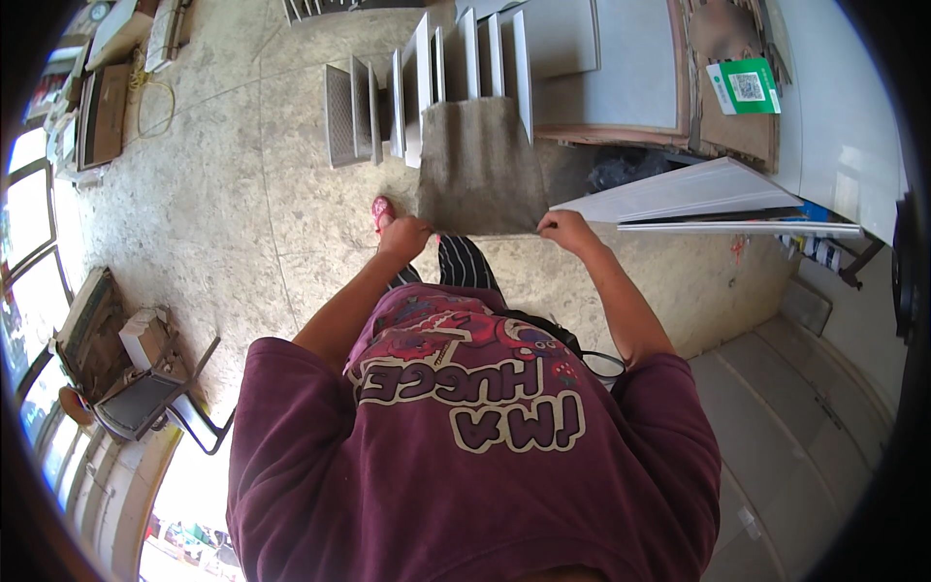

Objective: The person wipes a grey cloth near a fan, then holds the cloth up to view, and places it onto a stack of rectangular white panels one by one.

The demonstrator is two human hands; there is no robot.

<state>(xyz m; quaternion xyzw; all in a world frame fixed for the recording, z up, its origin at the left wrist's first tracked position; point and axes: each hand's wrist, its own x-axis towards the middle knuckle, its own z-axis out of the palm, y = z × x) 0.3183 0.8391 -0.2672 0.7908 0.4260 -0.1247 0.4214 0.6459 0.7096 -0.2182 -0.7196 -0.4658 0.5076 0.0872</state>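
Note:
A grey-brown cloth is stretched out in front of me, its near edge level with my hands. My left hand pinches the cloth's near left corner. At the near right corner, my right hand grips it between closed fingers. The cloth's far end reaches up against several thin white panels standing on edge, covering part of them. Whether it rests on them or hangs just in front, I cannot tell.
Long white boards lean at my right, their near ends beside my right hand. Behind them is a large pale panel with a wooden edge. A chair stands far left, and cardboard boxes lie at the upper left.

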